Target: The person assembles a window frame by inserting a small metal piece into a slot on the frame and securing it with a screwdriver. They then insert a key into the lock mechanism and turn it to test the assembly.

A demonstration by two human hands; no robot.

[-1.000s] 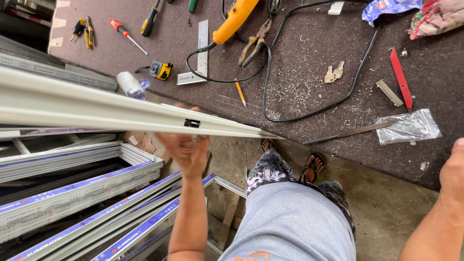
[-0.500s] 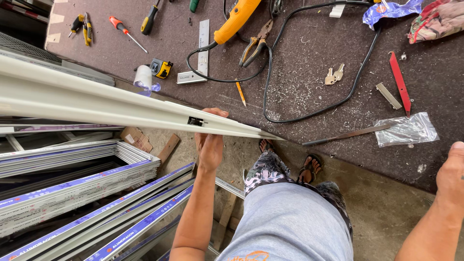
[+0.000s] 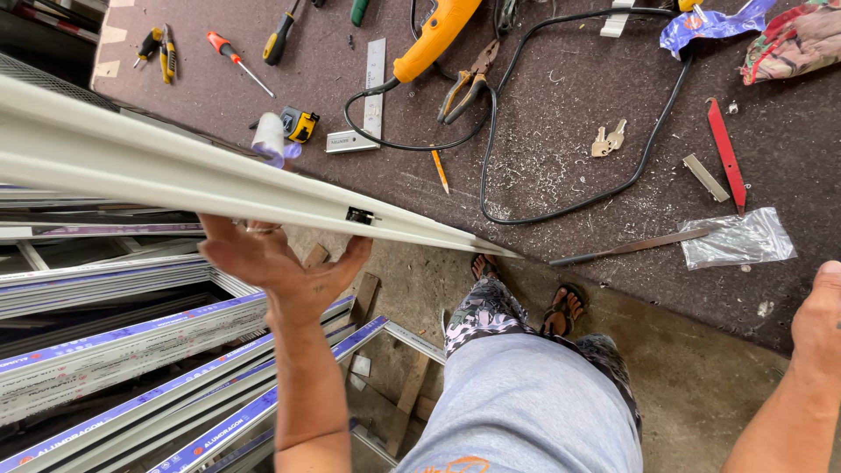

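The left hand (image 3: 280,267) is spread wide, palm up, under a long pale metal bar (image 3: 201,180). Its fingers reach up behind the bar on one side and the thumb hooks toward the lower edge on the other, so the bar rests in the open palm rather than in a tight clench. A ring shows on one finger. The right hand (image 3: 819,320) hangs at the right edge of the view, only partly in frame; whether its fingers are curled or loose cannot be told, and nothing shows in it.

The bar is smooth, painted off-white, with long straight ribs and a small dark rectangular slot (image 3: 359,215) near the thumb. It runs from the upper left down to a pointed, angled end just above the person's sandalled feet (image 3: 526,293).

Below the bar lies a stack of similar metal bars (image 3: 114,350), some wrapped in film with blue edge strips. Beyond it is a workbench covered in dark felt-like matting (image 3: 561,175), dusted with metal shavings. On the matting lie an orange power tool (image 3: 434,39) with a looping black cable (image 3: 569,206), pliers (image 3: 469,83), a steel ruler (image 3: 375,74), a tape measure (image 3: 300,124), a pencil (image 3: 439,169), screwdrivers (image 3: 241,61), keys (image 3: 608,138), a red flat tool (image 3: 725,153) and a clear plastic bag (image 3: 736,238).
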